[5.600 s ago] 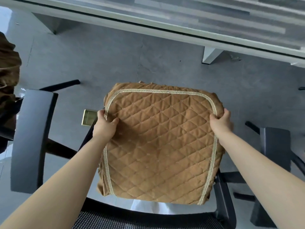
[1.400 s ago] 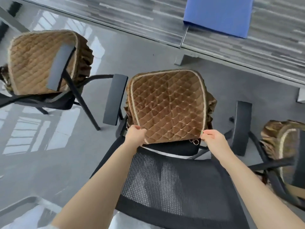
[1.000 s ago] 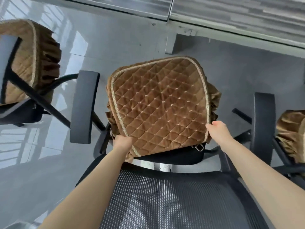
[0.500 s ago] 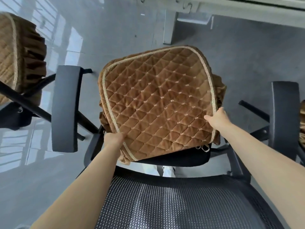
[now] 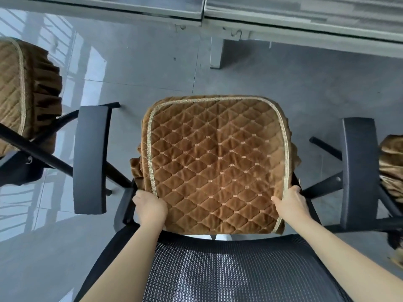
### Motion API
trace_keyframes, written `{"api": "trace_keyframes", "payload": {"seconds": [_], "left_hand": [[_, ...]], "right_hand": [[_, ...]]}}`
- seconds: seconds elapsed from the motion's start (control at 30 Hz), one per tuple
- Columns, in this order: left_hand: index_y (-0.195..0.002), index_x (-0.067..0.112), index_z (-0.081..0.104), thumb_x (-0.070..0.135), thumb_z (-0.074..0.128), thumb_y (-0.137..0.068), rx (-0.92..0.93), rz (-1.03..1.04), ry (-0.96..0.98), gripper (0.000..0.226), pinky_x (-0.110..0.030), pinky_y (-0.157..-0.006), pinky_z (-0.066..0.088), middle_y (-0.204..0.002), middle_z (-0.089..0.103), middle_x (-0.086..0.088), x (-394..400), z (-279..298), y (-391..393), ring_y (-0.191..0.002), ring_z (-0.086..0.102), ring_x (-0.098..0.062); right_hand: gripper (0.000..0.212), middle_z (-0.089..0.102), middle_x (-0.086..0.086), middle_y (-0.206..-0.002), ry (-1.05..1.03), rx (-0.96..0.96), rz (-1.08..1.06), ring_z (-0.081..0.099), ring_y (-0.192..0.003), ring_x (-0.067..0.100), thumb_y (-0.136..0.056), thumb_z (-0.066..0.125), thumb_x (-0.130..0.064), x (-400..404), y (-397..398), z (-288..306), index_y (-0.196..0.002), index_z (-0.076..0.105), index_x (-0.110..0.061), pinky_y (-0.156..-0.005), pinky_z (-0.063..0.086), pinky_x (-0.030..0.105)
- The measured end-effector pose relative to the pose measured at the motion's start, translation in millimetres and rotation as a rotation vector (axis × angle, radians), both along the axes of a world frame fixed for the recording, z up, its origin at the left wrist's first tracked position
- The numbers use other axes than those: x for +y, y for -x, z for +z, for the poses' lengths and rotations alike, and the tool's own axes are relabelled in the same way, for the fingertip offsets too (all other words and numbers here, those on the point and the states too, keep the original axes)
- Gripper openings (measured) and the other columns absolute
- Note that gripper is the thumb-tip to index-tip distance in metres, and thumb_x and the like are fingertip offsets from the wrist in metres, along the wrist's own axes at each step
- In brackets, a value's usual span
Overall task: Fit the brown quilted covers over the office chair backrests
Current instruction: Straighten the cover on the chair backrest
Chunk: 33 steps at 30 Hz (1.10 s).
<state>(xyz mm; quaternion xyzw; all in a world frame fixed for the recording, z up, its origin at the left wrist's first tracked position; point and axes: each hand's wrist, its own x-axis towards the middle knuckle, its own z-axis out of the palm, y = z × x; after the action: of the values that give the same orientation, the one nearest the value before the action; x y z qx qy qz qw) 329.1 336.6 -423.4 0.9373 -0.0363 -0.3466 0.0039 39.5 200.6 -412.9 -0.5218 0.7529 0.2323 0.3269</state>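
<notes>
- The left hand [image 5: 150,207] grips the brown quilted cover [image 5: 218,166] at its lower left edge; its fingertips are tucked behind the fabric, unseen.
- The right hand [image 5: 291,202] grips the lower right edge, fingers likewise hidden behind.
- Between the grips, the cover hides the backrest.
- Left of the left grip, a second covered chair [image 5: 24,94] is cut by the frame edge.
- Right of the right grip, another cover [image 5: 391,158] is cut off too.

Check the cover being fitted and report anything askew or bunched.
The brown quilted cover sits fairly square, but its ruffled skirt bunches out on the left side, above the left hand. The right hand grips the opposite edge.
</notes>
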Motion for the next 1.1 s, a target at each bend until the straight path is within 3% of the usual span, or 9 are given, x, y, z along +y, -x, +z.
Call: {"api": "trace_keyframes", "payload": {"seconds": [0.1,0.17,0.3,0.37,0.43,0.57,0.73,0.97,1.1], "left_hand": [[-0.136,-0.004,0.030,0.010,0.052,-0.093,0.049,-0.026,-0.065,0.050,-0.044,-0.092,0.042,-0.142,0.037,-0.021,0,-2,3,-0.123,0.047,-0.039],[-0.139,-0.004,0.027,0.012,0.057,-0.092,0.089,-0.053,-0.078,0.058,-0.043,-0.097,0.040,-0.144,0.035,-0.021,0,-5,4,-0.127,0.045,-0.038],[-0.142,-0.004,0.025,0.008,0.053,-0.089,0.164,-0.072,0.007,0.061,-0.046,-0.105,0.037,-0.149,0.027,-0.021,-4,-10,4,-0.133,0.036,-0.039],[-0.144,-0.001,0.027,0.011,0.052,-0.088,0.135,-0.124,0.079,0.062,-0.047,-0.105,0.038,-0.149,0.026,-0.019,-10,-9,4,-0.133,0.036,-0.039],[-0.148,0.004,0.026,0.014,0.053,-0.087,0.075,-0.226,0.141,0.067,-0.049,-0.110,0.035,-0.152,0.026,-0.015,-19,-6,2,-0.136,0.032,-0.037],[-0.153,0.013,0.020,0.015,0.054,-0.088,0.002,-0.364,0.190,0.074,-0.048,-0.112,0.031,-0.158,0.021,-0.008,-47,-8,-18,-0.142,0.025,-0.031],[-0.152,0.009,0.023,0.022,0.055,-0.088,0.003,-0.219,0.260,0.072,-0.048,-0.112,0.031,-0.154,0.028,-0.014,-87,-24,-56,-0.140,0.030,-0.034],[-0.129,0.005,0.040,0.026,0.059,-0.087,0.079,0.195,0.369,0.051,-0.038,-0.080,0.044,-0.112,0.053,-0.010,-116,-39,-84,-0.096,0.053,-0.028],[-0.127,0.007,0.040,0.017,0.058,-0.087,-0.062,-0.030,0.398,0.045,-0.041,-0.089,0.042,-0.121,0.055,-0.015,-113,-38,-70,-0.109,0.053,-0.036]], "right_hand": [[0.043,0.060,0.026,-0.115,-0.072,-0.026,0.042,0.060,-0.106,0.040,-0.091,0.062,-0.020,-3,7,-10,-0.119,0.042,0.007,-0.072,0.044,0.034],[0.021,0.064,0.015,-0.094,-0.128,-0.062,0.146,0.063,-0.094,0.034,-0.091,0.061,-0.020,-9,10,-15,-0.096,0.056,0.000,-0.070,0.048,0.033],[0.037,0.051,0.006,-0.070,-0.185,-0.064,0.244,0.052,-0.073,0.024,-0.094,0.054,-0.027,-27,5,-19,-0.062,0.039,-0.013,-0.059,0.037,0.029],[0.032,0.058,0.011,-0.080,-0.137,-0.076,0.247,0.056,-0.079,0.027,-0.094,0.050,-0.028,-43,-2,-14,-0.068,0.047,-0.010,-0.064,0.037,0.028],[0.027,0.064,0.019,-0.099,-0.041,-0.107,0.212,0.061,-0.091,0.032,-0.094,0.048,-0.027,-62,-13,-6,-0.095,0.058,-0.001,-0.068,0.039,0.029],[0.056,0.048,0.027,-0.134,0.071,-0.095,0.179,0.050,-0.121,0.041,-0.095,0.050,-0.026,-109,-43,-1,-0.136,0.029,0.006,-0.089,0.043,0.039],[0.058,0.045,0.026,-0.136,0.109,-0.085,-0.005,0.051,-0.118,0.040,-0.095,0.048,-0.033,-159,-62,-20,-0.135,0.028,0.004,-0.086,0.043,0.040],[0.057,0.042,0.024,-0.140,0.194,-0.115,-0.205,0.046,-0.124,0.041,-0.097,0.049,-0.034,-183,-63,-41,-0.137,0.026,-0.001,-0.095,0.041,0.043],[0.056,0.033,0.024,-0.143,0.248,-0.086,-0.297,0.040,-0.126,0.044,-0.096,0.050,-0.032,-165,-46,-51,-0.136,0.023,-0.004,-0.098,0.039,0.048]]}}
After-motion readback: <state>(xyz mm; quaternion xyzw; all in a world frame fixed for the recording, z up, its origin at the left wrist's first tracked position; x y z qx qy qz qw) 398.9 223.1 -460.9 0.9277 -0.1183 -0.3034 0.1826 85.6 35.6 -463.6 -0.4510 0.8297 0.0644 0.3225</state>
